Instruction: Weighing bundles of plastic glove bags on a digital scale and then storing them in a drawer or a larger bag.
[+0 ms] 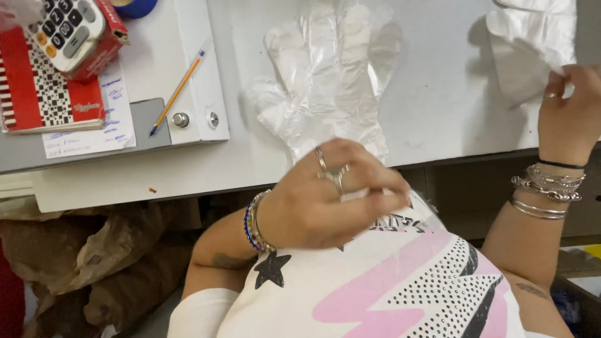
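Observation:
A clear plastic glove (325,81) lies flat on the white table (438,106), fingers pointing away from me. My left hand (325,194), with rings and beaded bracelets, is closed on the glove's cuff at the table's near edge. A second clear plastic glove (532,37) lies at the far right. My right hand (570,112), with several metal bracelets, pinches that glove's edge between its fingertips.
At the left sit a calculator (66,28) in a red box, a red checkered booklet (44,87), a handwritten paper note (103,125) and an orange pencil (178,91) on a white hinged panel (200,75). Crumpled brown paper (94,256) lies below the table edge.

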